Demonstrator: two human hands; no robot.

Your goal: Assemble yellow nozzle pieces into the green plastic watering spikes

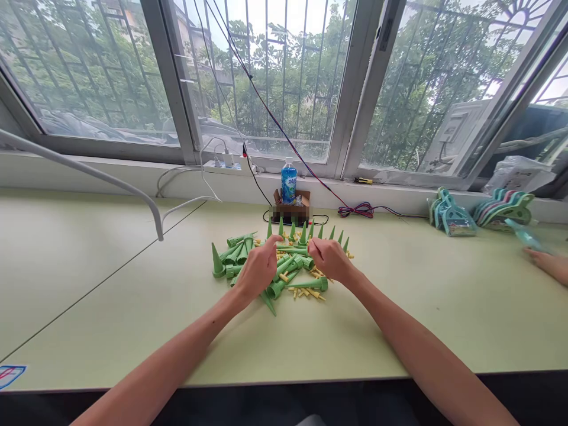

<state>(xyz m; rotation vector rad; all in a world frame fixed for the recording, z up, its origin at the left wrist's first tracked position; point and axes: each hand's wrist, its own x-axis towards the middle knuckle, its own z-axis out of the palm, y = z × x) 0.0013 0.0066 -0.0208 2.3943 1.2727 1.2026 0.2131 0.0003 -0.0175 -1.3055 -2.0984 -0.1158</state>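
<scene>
Over the left part of a pile of green cone-shaped plastic spikes [290, 263], my left hand [261, 265] is closed, fingers curled under. Whatever its fingers hold, if anything, is hidden. To its right, my right hand [332, 258] is also closed, thumb and fingers pinched together at the back of the pile. I cannot make out what lies between them. Small yellow T-shaped plastic pieces [313, 293] are scattered in front of and among the spikes. Behind my hands, several green spikes [293, 231] stand upright in a row, points up.
A blue bottle [289, 182] stands in a small cardboard box [303, 198] near the windowsill. A coiled cable [361, 209] lies behind the pile. On the right are green and blue plastic dustpans [455, 216] and another person's hand [544, 260]. A white curved tube [133, 183] juts in from the left.
</scene>
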